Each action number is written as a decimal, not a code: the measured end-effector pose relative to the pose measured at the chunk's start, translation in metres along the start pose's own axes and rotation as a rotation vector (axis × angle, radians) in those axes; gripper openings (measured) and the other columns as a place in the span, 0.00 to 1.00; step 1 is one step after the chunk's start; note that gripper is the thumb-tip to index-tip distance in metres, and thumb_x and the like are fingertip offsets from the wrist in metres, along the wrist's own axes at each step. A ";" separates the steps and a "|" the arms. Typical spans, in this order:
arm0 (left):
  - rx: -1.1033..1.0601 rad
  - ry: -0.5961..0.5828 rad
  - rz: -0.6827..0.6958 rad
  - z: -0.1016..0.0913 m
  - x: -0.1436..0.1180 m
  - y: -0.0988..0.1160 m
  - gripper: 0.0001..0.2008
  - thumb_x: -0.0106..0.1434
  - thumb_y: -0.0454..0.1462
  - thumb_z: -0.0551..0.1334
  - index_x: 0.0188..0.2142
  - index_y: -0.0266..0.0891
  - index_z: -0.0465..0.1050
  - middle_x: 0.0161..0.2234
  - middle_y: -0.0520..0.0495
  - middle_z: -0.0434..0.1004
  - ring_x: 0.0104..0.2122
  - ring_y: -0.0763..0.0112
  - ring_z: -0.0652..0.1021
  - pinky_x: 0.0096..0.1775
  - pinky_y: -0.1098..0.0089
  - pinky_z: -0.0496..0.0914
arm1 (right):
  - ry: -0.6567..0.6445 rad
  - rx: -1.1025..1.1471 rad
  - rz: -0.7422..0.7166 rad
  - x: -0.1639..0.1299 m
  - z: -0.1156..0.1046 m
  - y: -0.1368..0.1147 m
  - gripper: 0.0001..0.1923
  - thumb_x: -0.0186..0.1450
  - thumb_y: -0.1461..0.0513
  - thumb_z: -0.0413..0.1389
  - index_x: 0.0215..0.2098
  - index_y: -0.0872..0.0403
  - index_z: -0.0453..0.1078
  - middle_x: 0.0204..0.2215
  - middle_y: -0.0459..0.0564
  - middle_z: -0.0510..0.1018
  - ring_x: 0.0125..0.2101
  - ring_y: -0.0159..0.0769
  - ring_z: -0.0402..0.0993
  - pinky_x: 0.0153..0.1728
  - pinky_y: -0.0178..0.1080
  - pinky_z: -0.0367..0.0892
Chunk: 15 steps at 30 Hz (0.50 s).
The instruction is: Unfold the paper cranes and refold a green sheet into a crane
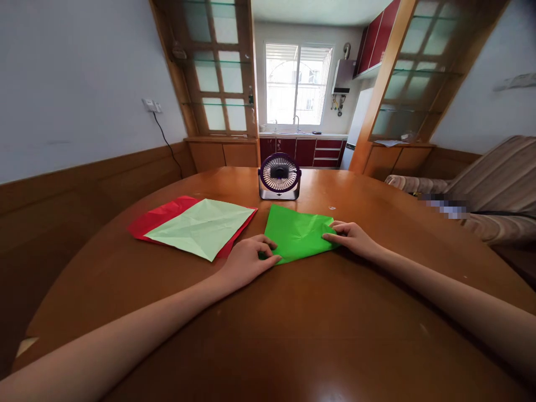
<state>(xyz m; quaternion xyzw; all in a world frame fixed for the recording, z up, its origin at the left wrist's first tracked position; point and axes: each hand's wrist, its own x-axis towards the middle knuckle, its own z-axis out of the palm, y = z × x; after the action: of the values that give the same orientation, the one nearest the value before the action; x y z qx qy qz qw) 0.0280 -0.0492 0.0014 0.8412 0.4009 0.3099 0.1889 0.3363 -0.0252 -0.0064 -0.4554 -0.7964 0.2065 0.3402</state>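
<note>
While both hands' fingers press flat and open, left hand [247, 261] and right hand [352, 237] pin green paper [297, 234] mid-desk [293, 335], its long axis sideways.

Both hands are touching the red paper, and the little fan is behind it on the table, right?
Not quite. In the head view the left hand and right hand touch the bright green paper, not the red paper, which lies apart to the left. The fan does stand behind it.
</note>
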 end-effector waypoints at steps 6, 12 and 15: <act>0.032 0.047 -0.036 0.004 0.001 0.001 0.13 0.56 0.43 0.65 0.19 0.40 0.73 0.42 0.47 0.76 0.40 0.63 0.78 0.39 0.64 0.72 | 0.086 -0.112 0.020 -0.001 0.006 0.001 0.24 0.62 0.45 0.56 0.20 0.54 0.64 0.26 0.47 0.68 0.27 0.33 0.63 0.30 0.37 0.60; 0.054 0.034 -0.092 0.005 0.003 0.001 0.12 0.54 0.41 0.68 0.19 0.39 0.72 0.45 0.46 0.73 0.40 0.62 0.77 0.42 0.61 0.72 | 0.106 -0.239 -0.012 -0.002 0.009 -0.004 0.25 0.64 0.46 0.54 0.20 0.54 0.61 0.26 0.47 0.67 0.26 0.32 0.63 0.29 0.36 0.60; 0.029 0.021 -0.090 0.006 0.004 0.001 0.12 0.53 0.40 0.68 0.19 0.38 0.71 0.45 0.45 0.72 0.42 0.61 0.76 0.44 0.60 0.71 | 0.102 -0.302 -0.015 -0.001 0.010 -0.006 0.25 0.65 0.46 0.53 0.19 0.53 0.59 0.27 0.47 0.67 0.25 0.32 0.62 0.28 0.36 0.59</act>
<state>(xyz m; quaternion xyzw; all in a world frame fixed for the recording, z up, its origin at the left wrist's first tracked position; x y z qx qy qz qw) 0.0342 -0.0468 -0.0007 0.8217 0.4449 0.3038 0.1861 0.3258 -0.0294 -0.0099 -0.5054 -0.8035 0.0585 0.3091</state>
